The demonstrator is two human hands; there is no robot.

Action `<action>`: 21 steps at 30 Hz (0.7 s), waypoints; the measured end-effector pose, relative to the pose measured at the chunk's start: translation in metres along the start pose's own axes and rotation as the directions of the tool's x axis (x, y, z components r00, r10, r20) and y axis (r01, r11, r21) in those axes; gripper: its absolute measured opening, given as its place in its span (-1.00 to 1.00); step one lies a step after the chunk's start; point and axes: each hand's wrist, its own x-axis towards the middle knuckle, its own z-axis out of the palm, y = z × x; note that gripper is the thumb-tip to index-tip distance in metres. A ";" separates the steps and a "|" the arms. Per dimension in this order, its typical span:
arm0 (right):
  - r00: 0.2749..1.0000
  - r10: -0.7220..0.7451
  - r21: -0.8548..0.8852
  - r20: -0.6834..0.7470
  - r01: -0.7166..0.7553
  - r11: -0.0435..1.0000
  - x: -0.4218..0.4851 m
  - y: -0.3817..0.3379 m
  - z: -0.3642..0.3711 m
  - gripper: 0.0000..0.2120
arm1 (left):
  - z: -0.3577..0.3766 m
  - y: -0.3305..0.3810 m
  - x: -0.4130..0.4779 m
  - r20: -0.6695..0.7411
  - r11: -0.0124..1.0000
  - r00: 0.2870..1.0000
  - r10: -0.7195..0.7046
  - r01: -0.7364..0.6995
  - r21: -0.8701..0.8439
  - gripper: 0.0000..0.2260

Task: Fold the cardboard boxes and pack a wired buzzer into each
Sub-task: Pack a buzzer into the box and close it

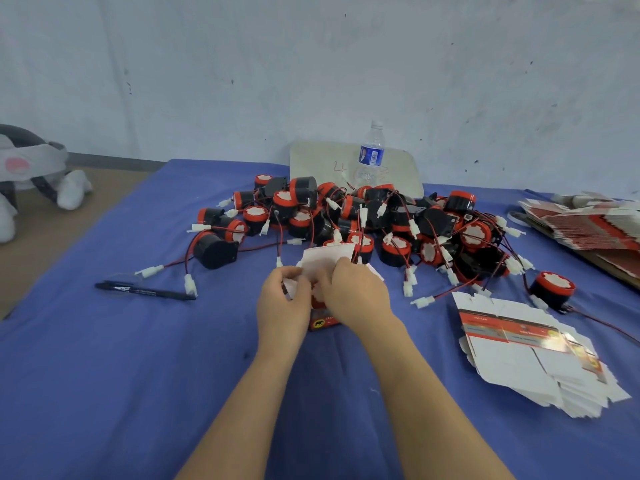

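A small red and white cardboard box (322, 322) stands on the blue table cloth (138, 358) at the centre, its white flaps raised. My left hand (282, 303) pinches a flap on the box's left side. My right hand (356, 296) curls over the box's top and right side, gripping it. Behind the box lies a heap of black and red wired buzzers (363, 220) with white plugs. A stack of flat unfolded boxes (530, 355) lies to the right. What is inside the held box is hidden by my hands.
A black pen (145, 291) lies on the left. A water bottle (370, 157) stands before a white board (322, 161) at the back. More flat boxes (585, 223) pile at the far right edge. A plush toy (31, 174) sits off the table, left.
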 end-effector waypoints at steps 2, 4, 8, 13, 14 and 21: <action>0.997 -0.042 -0.009 0.067 0.043 0.999 0.000 0.001 -0.001 -0.83 | 0.003 -0.003 -0.001 0.005 1.000 1.000 -0.003 0.003 0.005 -0.70; 0.985 -0.089 -0.020 0.148 0.093 0.995 -0.001 0.000 -0.003 -0.87 | 0.003 -0.005 0.000 -0.011 0.999 0.999 -0.033 0.034 0.015 -0.55; 0.996 -0.051 0.272 -0.073 0.069 0.960 -0.001 0.012 -0.010 -0.74 | -0.003 -0.009 0.005 0.007 0.992 0.992 -0.129 0.129 0.009 -0.27; 0.956 0.196 0.606 -0.216 -0.025 0.795 0.018 0.032 -0.026 -0.58 | -0.005 -0.009 0.009 0.094 0.982 0.978 -0.186 0.183 0.042 -0.18; 0.971 0.167 0.626 -0.169 -0.025 0.780 0.022 0.032 -0.027 -0.52 | -0.006 -0.009 0.010 0.110 0.981 0.976 -0.191 0.186 0.050 -0.18; 0.971 0.080 0.720 -0.226 0.111 0.685 0.027 0.026 -0.028 -0.70 | -0.006 -0.014 0.012 0.129 0.979 0.972 -0.195 0.187 0.076 -0.22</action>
